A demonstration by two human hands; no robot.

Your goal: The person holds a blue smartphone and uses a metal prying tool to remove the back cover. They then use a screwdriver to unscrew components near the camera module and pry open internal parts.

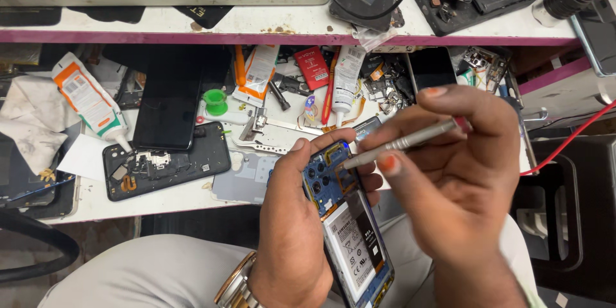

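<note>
Two hands are used. An opened phone (346,218) is gripped in the closed left hand (292,218), over the lap. A thin metal tool (398,144) is pinched by the right hand (459,173). Its tip should be pressed gently, so nothing is scratched.

Bare-handed, with a metal link-bracelet wristwatch (236,284) in silver and gold tones on the left wrist, orange-tinted fingernails on the right hand (459,173), and light grey trousers (154,273) beside the watch.
</note>
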